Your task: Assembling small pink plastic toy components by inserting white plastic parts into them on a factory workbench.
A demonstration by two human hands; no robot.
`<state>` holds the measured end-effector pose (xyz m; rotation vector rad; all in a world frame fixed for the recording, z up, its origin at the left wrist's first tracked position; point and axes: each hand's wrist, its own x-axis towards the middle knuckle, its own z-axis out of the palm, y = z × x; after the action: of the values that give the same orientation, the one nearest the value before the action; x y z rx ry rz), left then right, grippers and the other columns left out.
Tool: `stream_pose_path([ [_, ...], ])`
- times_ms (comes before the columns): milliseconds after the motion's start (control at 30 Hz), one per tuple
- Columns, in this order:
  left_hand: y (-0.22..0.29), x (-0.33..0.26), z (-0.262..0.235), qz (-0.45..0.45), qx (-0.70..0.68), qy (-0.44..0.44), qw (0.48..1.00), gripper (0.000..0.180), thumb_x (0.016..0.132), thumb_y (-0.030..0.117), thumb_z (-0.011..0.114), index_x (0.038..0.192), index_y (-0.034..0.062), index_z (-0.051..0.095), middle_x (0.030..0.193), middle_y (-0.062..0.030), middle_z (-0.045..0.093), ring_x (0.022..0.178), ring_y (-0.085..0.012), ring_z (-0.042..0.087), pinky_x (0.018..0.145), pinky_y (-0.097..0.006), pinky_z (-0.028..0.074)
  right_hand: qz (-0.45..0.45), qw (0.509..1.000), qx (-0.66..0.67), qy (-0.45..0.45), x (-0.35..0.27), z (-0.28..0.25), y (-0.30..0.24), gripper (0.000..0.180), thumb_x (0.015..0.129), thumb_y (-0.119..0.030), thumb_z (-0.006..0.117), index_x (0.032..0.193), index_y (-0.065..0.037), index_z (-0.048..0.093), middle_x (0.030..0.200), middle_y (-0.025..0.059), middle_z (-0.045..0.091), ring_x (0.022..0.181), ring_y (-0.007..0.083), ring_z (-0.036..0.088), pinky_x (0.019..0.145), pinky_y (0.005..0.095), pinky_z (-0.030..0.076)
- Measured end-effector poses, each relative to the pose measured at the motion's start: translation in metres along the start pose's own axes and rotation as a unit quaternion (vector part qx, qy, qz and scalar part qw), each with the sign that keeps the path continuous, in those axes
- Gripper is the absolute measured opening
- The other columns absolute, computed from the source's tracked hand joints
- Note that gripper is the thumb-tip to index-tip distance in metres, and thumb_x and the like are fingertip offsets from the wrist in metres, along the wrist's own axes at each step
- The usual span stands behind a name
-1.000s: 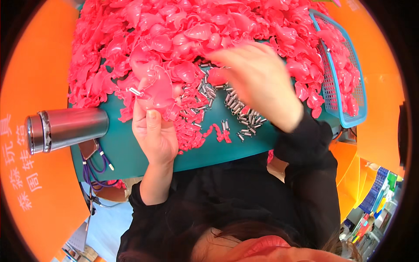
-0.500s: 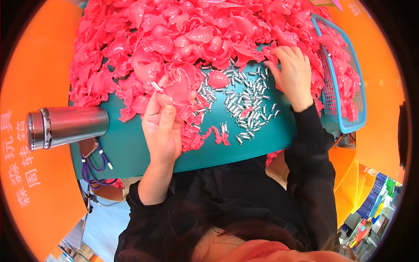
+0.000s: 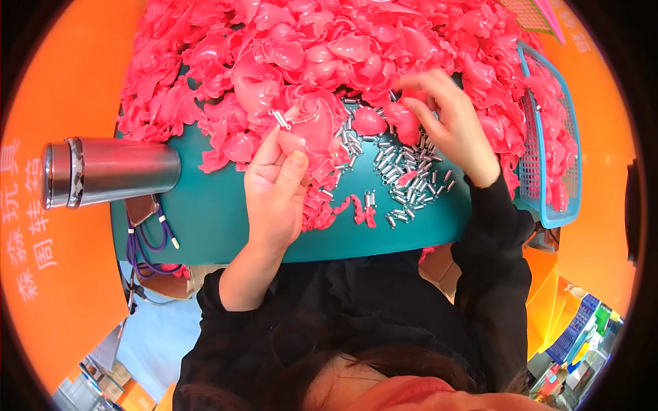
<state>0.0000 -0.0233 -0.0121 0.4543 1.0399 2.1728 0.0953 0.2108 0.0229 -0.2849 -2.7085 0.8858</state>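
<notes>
Two hands at a teal bench (image 3: 226, 226) w/ heaped pink plastic shells (image 3: 356, 48).
L hand (image 3: 277, 185), fingers closed, pinches a pink shell piece (image 3: 312, 130) w/ small metal pin (image 3: 282, 120) at heap's near edge; R hand (image 3: 452, 130), fingers loosely spread, holding nothing I can see, touches shells above scattered metal pins (image 3: 404, 178). Steel flask (image 3: 110, 171) lies left, blue basket (image 3: 541, 171) right.

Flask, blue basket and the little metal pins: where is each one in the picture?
flask (image 3: 113, 171), head view, on the middle of its steel body.
blue basket (image 3: 533, 147), head view, on its mesh side wall.
metal pins (image 3: 401, 178), head view, on the middle of the loose scatter on the teal surface.
</notes>
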Motion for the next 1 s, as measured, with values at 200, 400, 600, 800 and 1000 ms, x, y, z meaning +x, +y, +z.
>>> stream_pose_path([
  [200, -0.001, -0.002, 0.003, 0.014, 0.025, 0.078, 0.997, 0.048, 0.093, 0.005, 0.049, 0.138, -0.0034, 0.031, 0.117, -0.0131, 0.058, 0.110, -0.0270, 0.058, 0.094, -0.036, 0.047, 0.038, 0.980, -0.185, 0.070, -0.019, 0.031, -0.029, 0.036, 0.081, -0.015, 0.067, 0.114, -0.006, 0.057, 0.101, 0.0140, 0.057, 0.088, 0.0323, 0.059, 0.071, 0.0372, 0.049],
  [400, -0.001, -0.002, 0.007, 0.010, 0.004, 0.080, 0.997, 0.058, 0.087, -0.004, 0.059, 0.138, -0.0059, 0.032, 0.128, -0.0143, 0.051, 0.114, -0.0173, 0.053, 0.097, -0.030, 0.043, 0.005, 0.993, -0.061, 0.101, -0.023, 0.031, -0.018, 0.036, 0.080, -0.006, 0.066, 0.116, -0.004, 0.061, 0.099, 0.0154, 0.065, 0.079, 0.0239, 0.063, 0.070, 0.0303, 0.050],
  [600, -0.003, -0.005, 0.015, 0.035, 0.049, 0.035, 0.998, 0.062, 0.084, -0.008, 0.061, 0.138, -0.0076, 0.031, 0.121, -0.0158, 0.054, 0.104, -0.0195, 0.058, 0.091, -0.031, 0.049, 0.086, 0.965, 0.229, 0.096, -0.017, 0.039, -0.063, 0.026, 0.087, -0.006, 0.062, 0.112, -0.001, 0.063, 0.100, 0.0123, 0.067, 0.081, 0.0103, 0.063, 0.070, 0.0259, 0.052],
  [800, 0.009, -0.008, 0.029, 0.079, 0.090, 0.021, 0.993, 0.066, 0.081, -0.012, 0.062, 0.138, -0.0092, 0.029, 0.119, -0.0181, 0.055, 0.105, -0.0206, 0.058, 0.092, -0.033, 0.049, 0.048, 0.878, 0.477, 0.008, -0.023, 0.045, -0.066, 0.046, 0.086, 0.002, 0.060, 0.130, 0.003, 0.047, 0.116, 0.0121, 0.060, 0.103, 0.0131, 0.057, 0.087, 0.0267, 0.048],
  [1000, 0.007, -0.006, 0.031, 0.095, 0.094, 0.021, 0.991, 0.067, 0.080, -0.012, 0.064, 0.137, -0.0096, 0.030, 0.115, -0.0178, 0.058, 0.102, -0.0197, 0.059, 0.090, -0.032, 0.050, 0.020, 0.879, 0.473, 0.059, -0.029, 0.046, -0.051, 0.045, 0.091, -0.010, 0.057, 0.129, 0.009, 0.044, 0.128, 0.0162, 0.053, 0.113, 0.0189, 0.054, 0.098, 0.0322, 0.041],
])
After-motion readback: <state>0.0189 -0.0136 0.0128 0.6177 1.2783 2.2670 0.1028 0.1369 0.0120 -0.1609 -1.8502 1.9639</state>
